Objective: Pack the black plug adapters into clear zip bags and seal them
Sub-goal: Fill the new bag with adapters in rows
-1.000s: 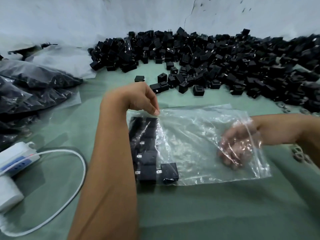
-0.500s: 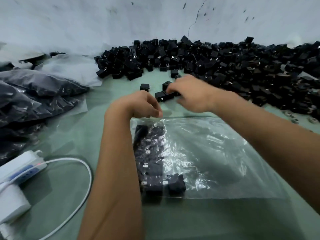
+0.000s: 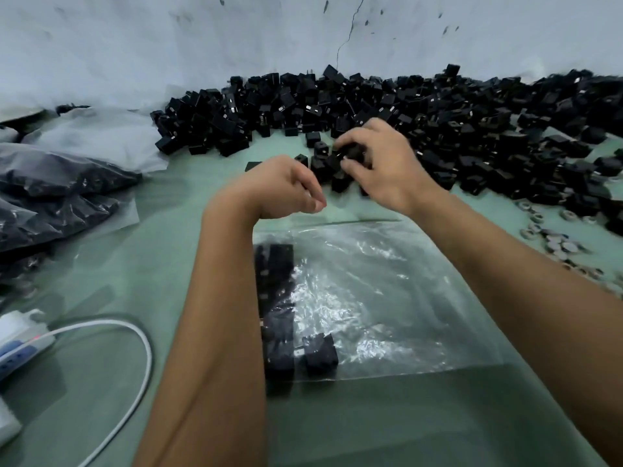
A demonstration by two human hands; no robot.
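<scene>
The right hand (image 3: 381, 170), inside the bag a second ago, has reached forward to the pile (image 3: 438, 123) at the back of the bench (image 3: 404, 416); its fingers (image 3: 350, 143) now curl around a black adapter (image 3: 352, 153) at the pile's near edge. The left hand (image 3: 283, 187) stays at the bag's far left corner, fingers curled with thumb against fingertips; whether they pinch the plastic I cannot tell. The clear bag (image 3: 387, 298) lies flat, a column of adapters (image 3: 276, 308) along its left side. Filled bags (image 3: 50, 197) lie at left.
</scene>
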